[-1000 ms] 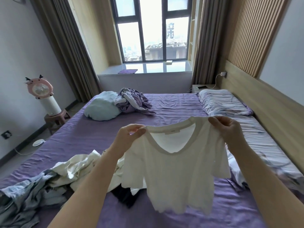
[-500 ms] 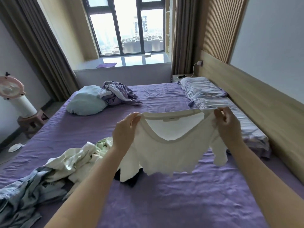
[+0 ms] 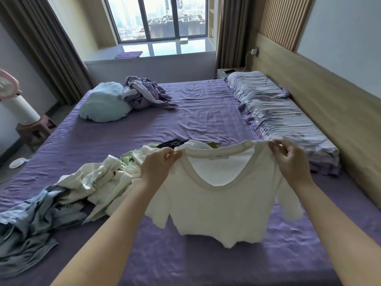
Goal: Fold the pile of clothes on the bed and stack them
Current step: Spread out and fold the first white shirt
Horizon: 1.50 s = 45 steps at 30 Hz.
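While my left hand (image 3: 159,165) and right hand (image 3: 289,156) are pinching the white T-shirt (image 3: 222,205) by its shoulders, I'm seeing no folded stack, and the pile (image 3: 68,195) is lying unfolded.

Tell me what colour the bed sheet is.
Purple bed sheet, clearest in the head view.

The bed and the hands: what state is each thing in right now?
White T-shirt: held up by its shoulders, unfolded.
Left hand: pinching one shoulder.
Right hand: pinching the other shoulder.
Pile of clothes: crumpled, unfolded.
Bedsheet: wrinkled.
Curtains: drawn open.
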{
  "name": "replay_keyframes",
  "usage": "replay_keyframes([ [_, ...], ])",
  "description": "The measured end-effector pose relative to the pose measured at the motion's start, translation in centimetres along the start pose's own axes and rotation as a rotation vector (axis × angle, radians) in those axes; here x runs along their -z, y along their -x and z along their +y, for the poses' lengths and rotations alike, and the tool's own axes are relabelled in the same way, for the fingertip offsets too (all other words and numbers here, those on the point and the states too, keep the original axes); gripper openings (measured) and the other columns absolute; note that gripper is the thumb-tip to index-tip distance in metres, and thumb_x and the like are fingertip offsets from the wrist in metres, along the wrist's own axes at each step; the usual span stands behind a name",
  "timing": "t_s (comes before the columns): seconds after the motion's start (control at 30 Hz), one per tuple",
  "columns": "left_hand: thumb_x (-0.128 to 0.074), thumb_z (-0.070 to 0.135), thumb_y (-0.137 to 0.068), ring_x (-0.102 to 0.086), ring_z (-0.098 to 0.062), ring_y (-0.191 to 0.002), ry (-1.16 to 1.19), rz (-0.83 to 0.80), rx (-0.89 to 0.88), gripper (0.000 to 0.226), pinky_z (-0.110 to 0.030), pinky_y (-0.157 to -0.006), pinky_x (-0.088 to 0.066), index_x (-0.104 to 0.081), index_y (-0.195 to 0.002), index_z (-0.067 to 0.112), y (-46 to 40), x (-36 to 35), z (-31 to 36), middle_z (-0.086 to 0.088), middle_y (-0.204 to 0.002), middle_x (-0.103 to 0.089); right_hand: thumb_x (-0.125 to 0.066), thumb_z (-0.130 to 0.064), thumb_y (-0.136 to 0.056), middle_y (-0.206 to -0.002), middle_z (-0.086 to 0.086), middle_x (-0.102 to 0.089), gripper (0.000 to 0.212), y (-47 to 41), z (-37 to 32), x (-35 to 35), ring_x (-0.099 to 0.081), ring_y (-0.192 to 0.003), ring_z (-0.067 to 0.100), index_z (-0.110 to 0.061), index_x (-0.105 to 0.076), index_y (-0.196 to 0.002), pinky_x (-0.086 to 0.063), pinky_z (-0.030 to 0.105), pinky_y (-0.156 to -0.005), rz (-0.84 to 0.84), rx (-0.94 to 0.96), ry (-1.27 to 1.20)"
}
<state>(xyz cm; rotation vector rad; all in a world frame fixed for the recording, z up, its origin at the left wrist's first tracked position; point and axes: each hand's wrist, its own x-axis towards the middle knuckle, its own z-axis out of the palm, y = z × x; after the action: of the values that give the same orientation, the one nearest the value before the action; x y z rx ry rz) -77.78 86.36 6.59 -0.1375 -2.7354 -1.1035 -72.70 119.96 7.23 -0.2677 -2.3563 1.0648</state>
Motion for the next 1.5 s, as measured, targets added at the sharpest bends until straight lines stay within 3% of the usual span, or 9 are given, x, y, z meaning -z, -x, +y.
replay_keyframes([
  [0.23,-0.057,0.035,-0.093,-0.055,-0.020,-0.074,0.002,-0.269,0.201,0.025,-0.035,-0.066,-0.039,-0.063,-0.084,0.013,-2.3,-10.5,-3.5,0.005,-0.069,-0.055,-0.062,-0.021,-0.090,-0.079,0.007,-0.067,0.015,-0.6,8.3,-7.1,-0.061,-0.078,0.025,-0.008,-0.069,-0.093,-0.032,0.026,-0.064,-0.272,-0.185,0.084],
  [0.43,-0.054,0.030,-0.095,-0.061,-0.023,-0.094,-0.051,-0.404,0.398,0.021,-0.032,-0.073,-0.040,-0.067,-0.098,0.014,-2.8,-20.1,-8.6,-0.003,-0.094,-0.067,-0.058,-0.025,-0.092,-0.091,0.005,-0.071,0.015,-0.9,16.7,-14.0,-0.060,-0.082,0.021,-0.015,-0.068,-0.097,-0.030,0.024,-0.064,-0.517,-0.328,0.162],
  [0.63,-0.052,0.031,-0.096,-0.062,-0.024,-0.096,-0.077,-0.386,0.449,0.022,-0.035,-0.078,-0.045,-0.067,-0.100,0.015,-5.8,-25.6,-11.0,-0.004,-0.098,-0.070,-0.053,-0.024,-0.095,-0.098,0.010,-0.070,0.019,-4.0,21.2,-19.5,-0.061,-0.093,0.029,-0.012,-0.065,-0.102,-0.030,0.027,-0.065,-0.605,-0.368,0.211],
  [0.83,-0.051,0.030,-0.097,-0.062,-0.023,-0.096,0.010,-0.277,0.499,0.024,-0.035,-0.081,-0.048,-0.067,-0.105,0.014,-10.6,-28.7,-12.1,-0.005,-0.099,-0.070,-0.050,-0.024,-0.095,-0.100,0.011,-0.068,0.019,-7.9,23.3,-22.8,-0.059,-0.095,0.033,-0.014,-0.063,-0.106,-0.044,0.037,-0.074,-0.493,-0.376,0.230],
  [0.93,-0.055,0.026,-0.094,-0.059,-0.024,-0.107,-0.079,-0.319,0.481,0.025,-0.037,-0.091,-0.046,-0.067,-0.113,0.016,-11.9,-30.1,-13.3,-0.006,-0.109,-0.069,-0.049,-0.016,-0.093,-0.120,0.013,-0.062,0.032,-8.4,24.1,-24.8,-0.052,-0.113,0.034,-0.013,-0.057,-0.124,-0.041,0.044,-0.093,-0.610,-0.351,0.353],
  [1.07,-0.058,0.022,-0.092,-0.049,-0.024,-0.118,-0.179,-0.299,0.418,0.029,-0.035,-0.101,-0.037,-0.064,-0.119,0.015,-12.6,-30.5,-15.7,-0.007,-0.119,-0.062,-0.053,-0.015,-0.092,-0.128,0.009,-0.057,0.036,-7.1,23.5,-28.0,-0.047,-0.120,0.031,-0.013,-0.056,-0.127,-0.035,0.043,-0.101,-0.731,-0.293,0.347],
  [1.23,-0.058,0.037,-0.090,-0.025,-0.021,-0.132,-0.377,-0.260,0.364,0.042,-0.037,-0.111,-0.023,-0.051,-0.132,0.032,-14.0,-29.3,-18.3,0.002,-0.140,-0.040,-0.061,-0.020,-0.089,-0.129,0.006,-0.057,0.042,-6.0,20.6,-33.6,-0.047,-0.124,0.023,-0.010,-0.054,-0.129,-0.025,0.027,-0.105,-0.780,-0.158,0.176],
  [1.37,-0.059,0.051,-0.086,0.006,-0.028,-0.145,-0.486,-0.322,0.479,0.081,-0.053,-0.116,-0.008,-0.010,-0.148,0.040,-14.7,-28.2,-21.1,-0.006,-0.156,0.003,-0.058,-0.040,-0.089,-0.148,0.007,-0.036,0.062,-6.3,18.4,-39.5,-0.027,-0.139,0.023,-0.023,-0.034,-0.144,-0.023,0.038,-0.113,-0.881,-0.108,0.210],
  [1.5,-0.064,0.067,-0.072,0.012,-0.030,-0.145,-0.287,-0.411,0.660,0.108,-0.057,-0.114,-0.012,0.011,-0.146,0.045,-16.1,-27.3,-24.8,-0.004,-0.156,0.022,-0.054,-0.065,-0.079,-0.159,0.007,-0.001,0.086,-7.7,16.8,-45.2,0.003,-0.146,0.025,-0.044,-0.006,-0.147,-0.014,0.049,-0.115,-0.975,-0.229,0.241],
])
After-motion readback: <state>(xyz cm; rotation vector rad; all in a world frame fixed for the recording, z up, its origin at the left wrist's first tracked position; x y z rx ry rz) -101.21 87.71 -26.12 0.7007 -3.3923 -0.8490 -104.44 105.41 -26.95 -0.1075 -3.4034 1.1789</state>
